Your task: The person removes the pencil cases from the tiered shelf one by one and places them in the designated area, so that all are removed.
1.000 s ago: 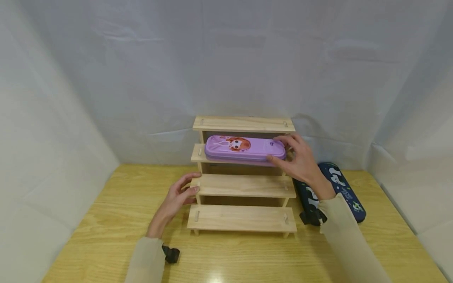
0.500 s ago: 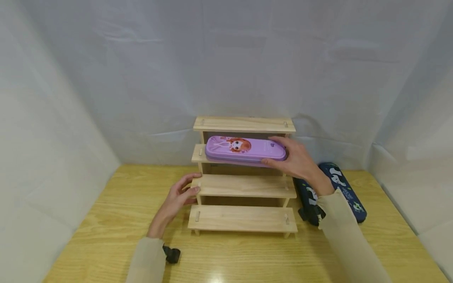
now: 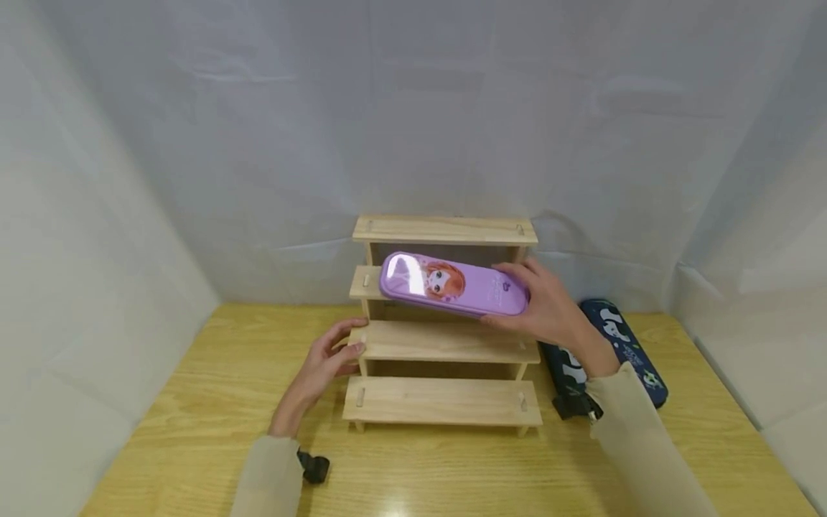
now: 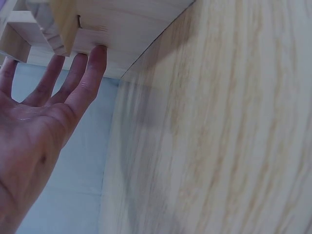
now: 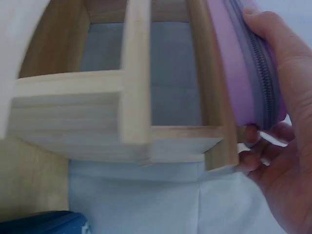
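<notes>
My right hand (image 3: 552, 305) grips the right end of a purple hard pencil case (image 3: 481, 287) with a red-haired cartoon girl on its lid. It tilts with its right end lower, overlapping the second-highest board of a stepped wooden shelf (image 3: 446, 341) in the head view. In the right wrist view, the case's zip side (image 5: 261, 73) shows beside a shelf board, thumb on top and fingers beneath. My left hand (image 3: 323, 362) touches the shelf's left end, near the second-lowest board. The left wrist view shows its fingers (image 4: 85, 87) extended, tips against the wooden side panel.
Two dark panda-print pencil cases, a nearer one (image 3: 568, 366) and a farther one (image 3: 629, 348), lie right of the shelf, partly hidden by my right arm. White sheeting (image 3: 446, 129) hangs behind and at both sides of the wooden table (image 3: 420, 470).
The purple pencil case has come forward and slightly right, its right end dropping and its lid turning more toward me. My right hand moved with it; my left hand stays at the shelf.
</notes>
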Demonstrator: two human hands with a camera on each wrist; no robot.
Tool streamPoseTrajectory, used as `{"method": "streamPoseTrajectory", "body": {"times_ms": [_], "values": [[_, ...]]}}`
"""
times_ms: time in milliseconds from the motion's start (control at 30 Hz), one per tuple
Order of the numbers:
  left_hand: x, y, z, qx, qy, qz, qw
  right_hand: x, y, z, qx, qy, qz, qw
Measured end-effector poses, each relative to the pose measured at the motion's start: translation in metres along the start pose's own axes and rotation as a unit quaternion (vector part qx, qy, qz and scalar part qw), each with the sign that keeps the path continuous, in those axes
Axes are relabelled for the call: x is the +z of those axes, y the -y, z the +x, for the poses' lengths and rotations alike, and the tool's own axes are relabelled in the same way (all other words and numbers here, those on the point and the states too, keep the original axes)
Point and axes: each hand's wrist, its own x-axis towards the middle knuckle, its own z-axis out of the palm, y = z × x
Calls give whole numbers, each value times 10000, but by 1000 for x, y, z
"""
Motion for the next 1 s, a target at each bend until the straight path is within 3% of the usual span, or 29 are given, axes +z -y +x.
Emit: {"method": "streamPoseTrajectory", "body": {"times_ms": [367, 1000], "values": [[-1, 1, 0, -30, -33, 35, 10000, 8, -12, -28, -694, -979, -159, 9926], [-4, 3, 1, -53, -31, 78, 10000, 9, -34, -73, -653, -1876, -39, 9801]]}}
